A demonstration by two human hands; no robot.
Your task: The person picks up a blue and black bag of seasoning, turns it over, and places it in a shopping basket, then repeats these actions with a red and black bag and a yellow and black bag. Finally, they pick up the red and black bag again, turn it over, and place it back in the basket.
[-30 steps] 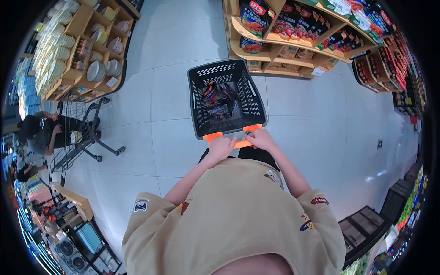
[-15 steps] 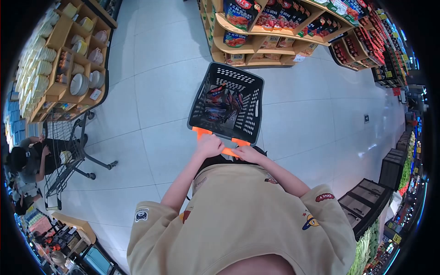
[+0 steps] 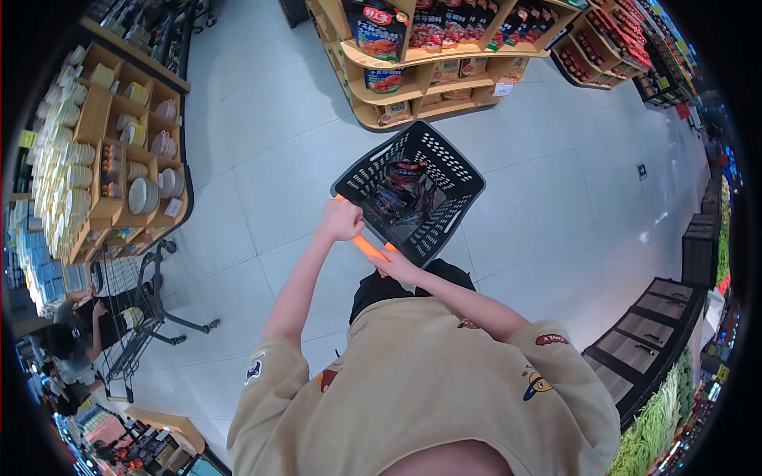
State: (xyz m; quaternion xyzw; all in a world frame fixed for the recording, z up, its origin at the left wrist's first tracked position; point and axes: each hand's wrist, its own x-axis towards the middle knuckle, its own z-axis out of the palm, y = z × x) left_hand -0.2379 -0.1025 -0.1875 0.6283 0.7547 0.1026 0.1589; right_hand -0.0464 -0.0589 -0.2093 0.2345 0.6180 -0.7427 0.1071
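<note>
Directly before me on the floor is a black perforated shopping basket (image 3: 456, 170), turned at an angle. Several dark packets (image 3: 405, 194) with red on them lie at its bottom; their exact kind is too small to read. An orange handle (image 3: 368, 247) joins to the near side of the basket. My left hand (image 3: 343, 220) is wrapped round the handle's left end. Lower down to the right, my right hand (image 3: 397, 265) grips the other end, its fingers partly hidden behind the bar.
A rounded wooden shelf (image 3: 357, 59) with bagged goods stands just beyond the basket. Left are a crockery shelf (image 3: 107, 170) and a wire shopping cart (image 3: 131, 317) with another person (image 3: 79, 341) beside it. Dark cabinets (image 3: 635, 341) and green vegetables (image 3: 655, 424) line the right.
The basket has swung clockwise and shifted slightly right. My left hand has moved up and left with the handle, my right hand slightly left. The shelf ahead appears further left.
</note>
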